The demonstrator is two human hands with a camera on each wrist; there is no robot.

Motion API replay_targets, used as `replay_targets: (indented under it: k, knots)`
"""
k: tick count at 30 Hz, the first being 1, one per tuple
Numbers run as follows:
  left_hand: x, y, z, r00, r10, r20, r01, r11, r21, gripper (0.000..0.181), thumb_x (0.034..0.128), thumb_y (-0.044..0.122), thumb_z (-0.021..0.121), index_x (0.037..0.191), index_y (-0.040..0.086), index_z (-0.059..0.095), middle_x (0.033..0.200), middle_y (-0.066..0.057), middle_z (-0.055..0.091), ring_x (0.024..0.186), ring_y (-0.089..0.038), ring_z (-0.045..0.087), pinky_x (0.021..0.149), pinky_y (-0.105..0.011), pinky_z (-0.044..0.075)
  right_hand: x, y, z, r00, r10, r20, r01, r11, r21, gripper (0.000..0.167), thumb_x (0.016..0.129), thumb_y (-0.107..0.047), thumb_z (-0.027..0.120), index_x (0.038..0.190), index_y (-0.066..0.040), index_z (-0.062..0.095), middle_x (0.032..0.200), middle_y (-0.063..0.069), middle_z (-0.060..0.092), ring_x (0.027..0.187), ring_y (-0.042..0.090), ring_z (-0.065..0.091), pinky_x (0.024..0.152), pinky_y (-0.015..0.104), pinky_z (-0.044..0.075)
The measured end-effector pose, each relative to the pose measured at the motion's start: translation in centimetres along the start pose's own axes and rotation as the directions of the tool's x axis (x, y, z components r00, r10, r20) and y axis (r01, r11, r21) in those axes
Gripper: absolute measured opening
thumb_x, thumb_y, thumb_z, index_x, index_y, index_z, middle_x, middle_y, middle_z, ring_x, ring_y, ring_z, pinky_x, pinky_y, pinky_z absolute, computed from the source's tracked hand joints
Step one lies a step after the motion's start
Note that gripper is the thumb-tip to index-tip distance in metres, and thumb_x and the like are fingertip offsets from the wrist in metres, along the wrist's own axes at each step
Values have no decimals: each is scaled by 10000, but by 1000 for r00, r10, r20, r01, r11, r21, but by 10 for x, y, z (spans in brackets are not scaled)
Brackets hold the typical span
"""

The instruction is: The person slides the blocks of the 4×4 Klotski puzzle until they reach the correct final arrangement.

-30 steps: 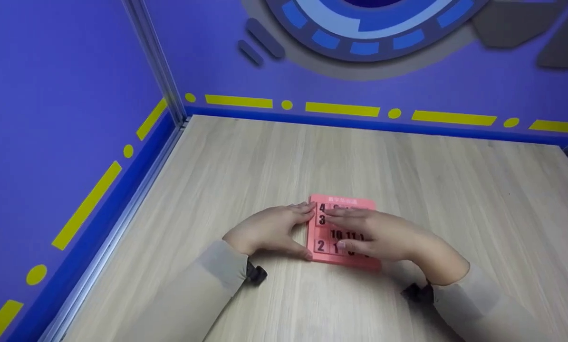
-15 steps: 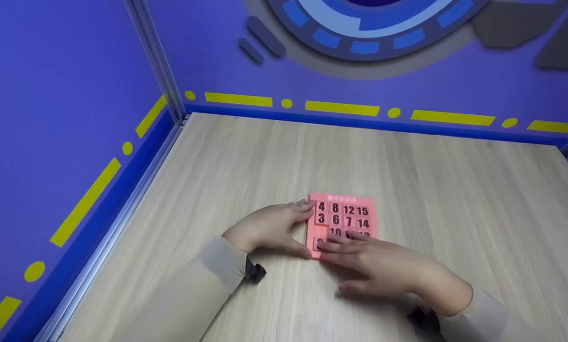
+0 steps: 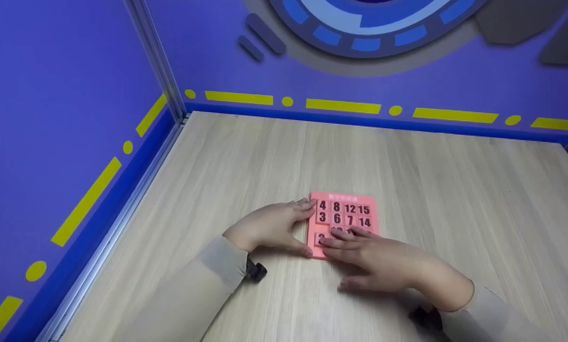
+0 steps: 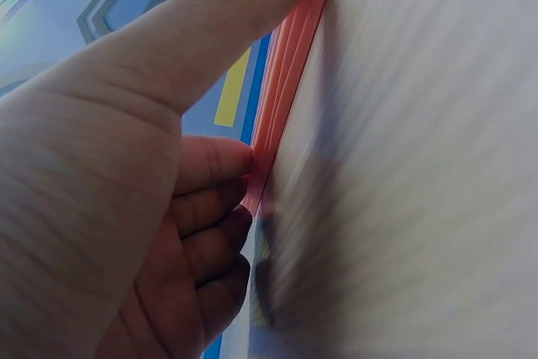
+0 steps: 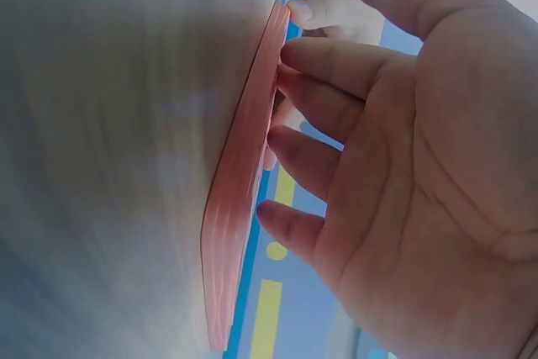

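A pink number slide puzzle lies flat on the table, its black-numbered tiles in rows. One gap shows at its left side, between the 3 tile and the 2 tile. My left hand steadies the puzzle's left edge, thumb near the front corner and fingers farther back. Over the front rows my right hand lies with extended fingers, fingertips on the tiles, hiding most of those numbers. The right wrist view shows these fingers along the puzzle's pink side, thumb apart from it.
The light wood table extends around the puzzle. A blue wall with yellow dashes rises at the left, and another patterned wall stands behind. A metal post marks their corner.
My right hand has drawn back toward the front of the puzzle, uncovering the back rows, then stayed nearly still over the front rows. My left hand has kept its place at the left edge.
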State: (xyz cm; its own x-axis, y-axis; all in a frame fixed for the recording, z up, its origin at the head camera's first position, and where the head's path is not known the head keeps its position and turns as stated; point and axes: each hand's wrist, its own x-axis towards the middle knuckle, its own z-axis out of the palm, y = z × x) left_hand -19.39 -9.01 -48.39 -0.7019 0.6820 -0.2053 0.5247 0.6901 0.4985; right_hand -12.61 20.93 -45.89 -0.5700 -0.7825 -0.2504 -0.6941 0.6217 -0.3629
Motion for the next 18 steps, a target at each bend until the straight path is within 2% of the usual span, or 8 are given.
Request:
replay_targets:
  k: [4,13,18]
  knots:
    - [1,0,0,1000,-2,-2,2,1000,4,1129,884,648,909,1755,147,393,1888,31,232,1772,-189,231,1470,-405,227,2,5,-3,1000,12,5,-12,1000,18,794,1100,-611,643,1761,-224,434,1814,-16,440,1744,325,331,1439,671,207]
    - [2,-1,0,1000,8,3,-8,1000,-1,1149,891,664,899,1770,150,366,1891,43,245,1780,-170,205,1474,-391,224,9,14,-7,997,73,34,-75,994,75,759,1092,-623,653,1748,-290,463,1829,-57,415,1764,288,288,1458,647,182]
    - [1,-1,-1,1000,10,7,-10,1000,1,1156,894,671,891,1773,147,354,1893,38,238,1781,-180,203,1475,-401,226,11,17,-9,996,84,36,-87,993,80,741,1092,-611,664,1740,-301,478,1806,-40,465,1753,303,319,1450,660,210]
